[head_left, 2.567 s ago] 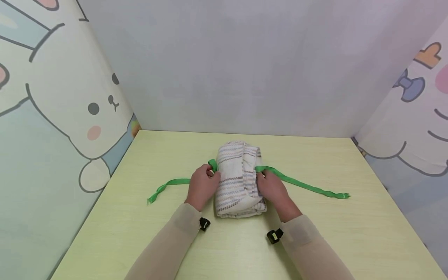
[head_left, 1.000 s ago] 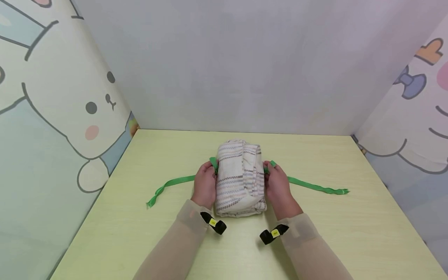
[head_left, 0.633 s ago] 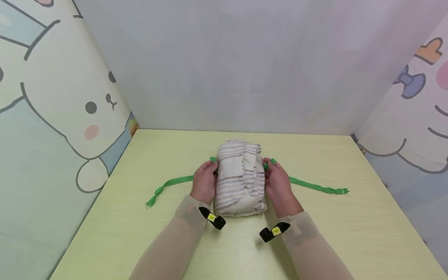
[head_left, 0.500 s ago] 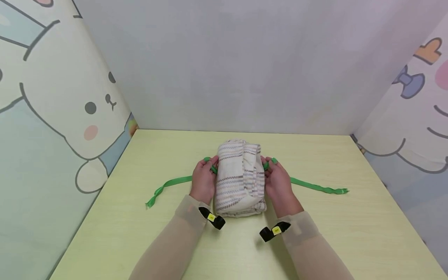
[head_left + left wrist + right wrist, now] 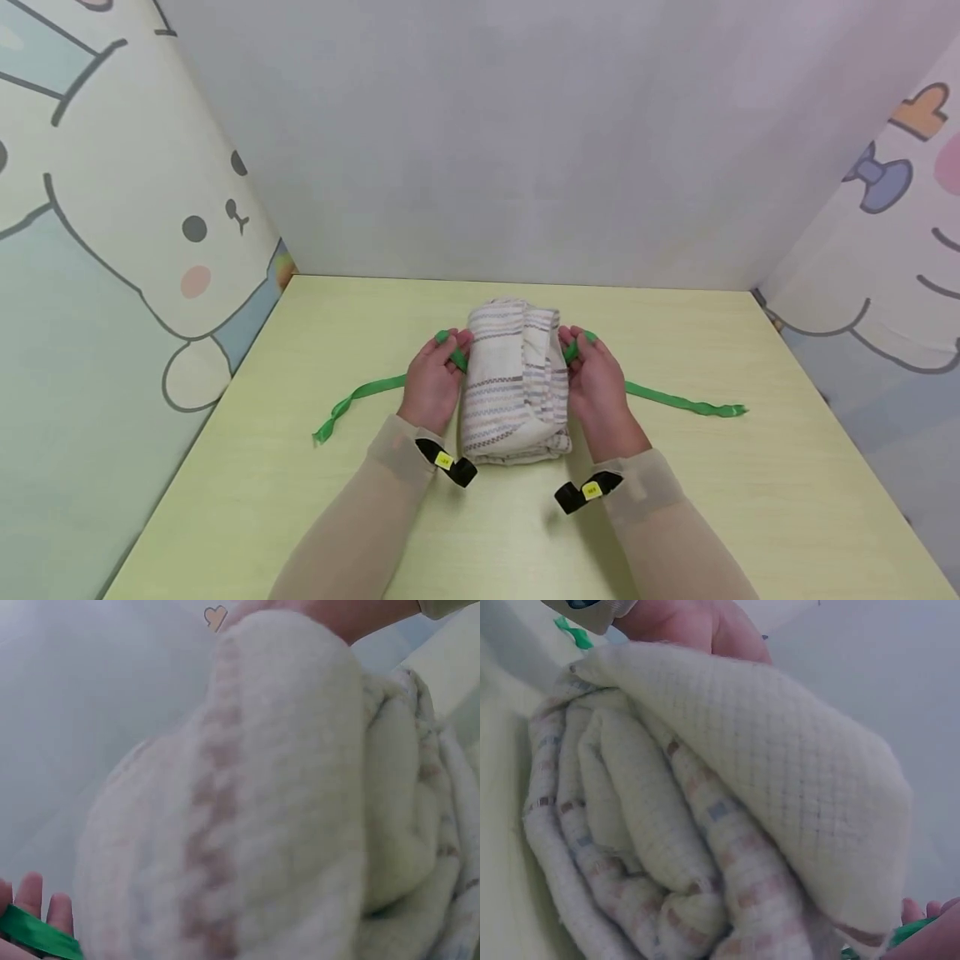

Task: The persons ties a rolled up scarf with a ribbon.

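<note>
Holding on from both sides

Near the tabletop's (image 5: 495, 533) far edge, roughly midway between its left and right edges, rests a striped cloth bundle (image 5: 514, 383). The left hand (image 5: 432, 382) and right hand (image 5: 599, 383) flank it, fingers closed on green ribbon (image 5: 37, 935), which apparently runs underneath, so the bundle's weight probably pins it. Loose lengths trail toward the side edges.

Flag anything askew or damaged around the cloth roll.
Nothing serious. The striped cloth has a slanting flap at its near end, askew to the folds; the green ribbon looks twisted toward its left end. No spill shows.
</note>
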Tool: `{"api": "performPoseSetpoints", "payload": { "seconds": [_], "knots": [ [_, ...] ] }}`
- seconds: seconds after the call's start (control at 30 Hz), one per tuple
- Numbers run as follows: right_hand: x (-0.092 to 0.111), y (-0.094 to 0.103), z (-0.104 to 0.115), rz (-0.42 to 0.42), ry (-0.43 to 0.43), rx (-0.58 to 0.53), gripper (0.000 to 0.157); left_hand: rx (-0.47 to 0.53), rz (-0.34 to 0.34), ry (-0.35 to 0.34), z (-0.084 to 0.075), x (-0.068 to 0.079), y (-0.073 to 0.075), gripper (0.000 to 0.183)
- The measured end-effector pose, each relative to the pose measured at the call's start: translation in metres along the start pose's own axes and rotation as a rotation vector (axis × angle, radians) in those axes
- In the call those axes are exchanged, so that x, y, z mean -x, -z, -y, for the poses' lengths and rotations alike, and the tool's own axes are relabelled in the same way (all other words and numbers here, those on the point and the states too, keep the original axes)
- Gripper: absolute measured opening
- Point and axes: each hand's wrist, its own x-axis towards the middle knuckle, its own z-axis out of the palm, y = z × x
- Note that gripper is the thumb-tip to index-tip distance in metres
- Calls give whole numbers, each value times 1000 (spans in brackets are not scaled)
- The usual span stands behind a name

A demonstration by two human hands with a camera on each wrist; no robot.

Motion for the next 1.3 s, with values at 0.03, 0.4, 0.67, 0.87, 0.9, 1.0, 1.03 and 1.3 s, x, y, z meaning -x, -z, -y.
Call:
{"api": "performPoseSetpoints", "payload": {
  "seconds": [0.03, 0.4, 0.67, 0.87, 0.9, 1.0, 1.03, 1.3],
  "knots": [
    [0, -1, 1, 4, 5, 0, 34, 11, 7, 0, -2, 0, -1, 29],
    [2, -8, 7, 16, 69, 46, 44, 75, 81, 38, -15, 5, -17, 40],
    [8, -16, 14, 44, 90, 67, 50, 34, 56, 34, -16, 10, -27, 37],
    [14, -24, 19, 95, 28, 53, 58, 66, 45, 34, -16, 12, -36, 40],
    [15, -26, 19, 100, 26, 47, 58, 73, 46, 33, -16, 12, -37, 41],
    [18, -30, 18, 99, 30, 36, 58, 85, 63, 26, -15, 12, -40, 45],
    [18, -31, 18, 99, 35, 34, 58, 88, 68, 22, -14, 12, -41, 46],
    [19, -39, 18, 200, 81, 74, 59, 28, 105, -21, -8, 12, -49, 43]
  ]
}}
